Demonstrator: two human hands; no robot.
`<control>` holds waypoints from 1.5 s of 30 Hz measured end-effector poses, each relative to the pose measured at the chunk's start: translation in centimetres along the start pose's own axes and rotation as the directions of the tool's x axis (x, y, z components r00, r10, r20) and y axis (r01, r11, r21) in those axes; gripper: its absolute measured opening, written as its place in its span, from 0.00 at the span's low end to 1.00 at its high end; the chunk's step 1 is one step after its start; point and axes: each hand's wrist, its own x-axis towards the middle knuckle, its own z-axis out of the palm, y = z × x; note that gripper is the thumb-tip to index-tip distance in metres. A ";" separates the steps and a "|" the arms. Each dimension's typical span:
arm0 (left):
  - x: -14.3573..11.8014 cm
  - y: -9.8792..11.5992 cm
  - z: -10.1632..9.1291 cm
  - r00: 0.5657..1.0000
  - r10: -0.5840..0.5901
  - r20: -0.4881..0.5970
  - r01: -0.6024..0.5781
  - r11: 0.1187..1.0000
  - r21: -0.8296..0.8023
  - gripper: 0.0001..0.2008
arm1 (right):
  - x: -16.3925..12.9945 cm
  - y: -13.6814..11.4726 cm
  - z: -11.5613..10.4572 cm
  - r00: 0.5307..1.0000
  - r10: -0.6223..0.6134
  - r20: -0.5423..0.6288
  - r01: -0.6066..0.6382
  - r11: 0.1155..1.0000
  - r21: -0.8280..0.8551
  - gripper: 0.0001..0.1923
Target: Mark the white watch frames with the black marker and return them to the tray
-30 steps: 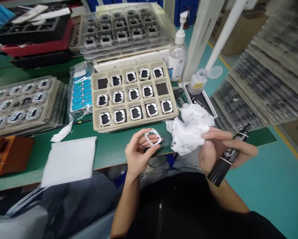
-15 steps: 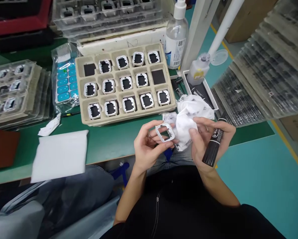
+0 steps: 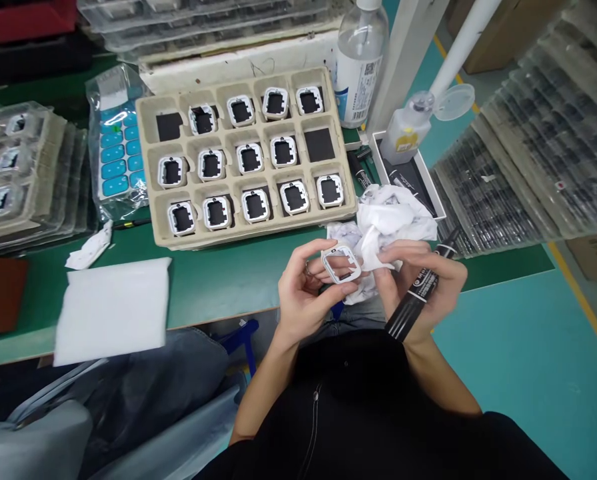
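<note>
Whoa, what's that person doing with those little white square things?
The left hand holds a white frame between thumb and fingers. The right hand pinches a crumpled white cloth close beside it, and has a black marker too. On the green table, a beige tray holds thirteen similar frames in its compartments.

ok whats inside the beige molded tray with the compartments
The beige molded tray holds thirteen white rounded-square frames; the two spots without a frame show flat black squarish pieces. Whatever lies beneath those pieces is covered, and the frames partly hide what is under them.
</note>
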 end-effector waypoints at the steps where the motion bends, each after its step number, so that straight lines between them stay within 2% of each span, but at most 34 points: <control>1: 0.0 0.0 0.0 1.000 0.011 -0.001 -0.011 1.000 0.003 0.34 | -0.1 0.2 0.1 0.999 -0.031 -0.012 0.031 0.999 0.012 0.28; 7: -0.1 -0.2 -0.2 1.000 0.000 0.015 0.000 1.000 0.020 0.32 | -0.7 0.9 0.9 0.986 -0.166 -0.023 0.167 0.986 0.025 0.38; 10: -0.2 -0.2 -0.3 1.000 0.006 0.024 -0.006 1.000 0.002 0.31 | -0.7 1.1 1.1 0.984 -0.171 -0.043 0.173 0.984 0.042 0.37; 17: -0.5 -0.4 -0.3 0.999 -0.038 0.007 0.037 0.998 0.057 0.33 | -0.2 -0.2 1.7 0.996 -0.013 -0.094 0.012 1.000 -0.007 0.26; 21: -0.5 -0.5 -0.2 1.000 0.027 0.007 -0.028 0.995 0.100 0.31 | 0.2 -0.5 2.0 0.992 0.019 -0.122 -0.019 1.000 0.004 0.26; 25: -0.5 -0.3 -0.2 1.000 0.030 0.004 -0.030 0.979 0.202 0.30 | 0.7 -0.2 1.5 0.994 0.025 -0.106 -0.030 0.999 -0.045 0.22; 28: -0.3 0.0 -0.3 0.999 0.028 0.021 -0.033 0.970 0.242 0.29 | 1.0 0.1 0.9 0.998 0.031 -0.050 -0.034 0.998 -0.059 0.21; 33: -0.1 0.2 -0.4 0.996 0.052 0.070 -0.067 0.970 0.234 0.29 | 1.1 0.5 0.3 0.986 0.096 0.139 -0.100 0.995 0.025 0.22; 41: 0.1 0.4 -0.7 0.995 -0.018 0.100 -0.014 0.951 0.310 0.33 | 1.4 1.8 -0.4 0.963 0.113 0.245 -0.139 0.986 0.090 0.27; 45: 0.2 0.4 -0.7 0.991 -0.045 0.123 0.003 0.945 0.327 0.33 | 2.1 1.4 -1.1 0.930 0.165 0.328 -0.182 0.983 0.019 0.24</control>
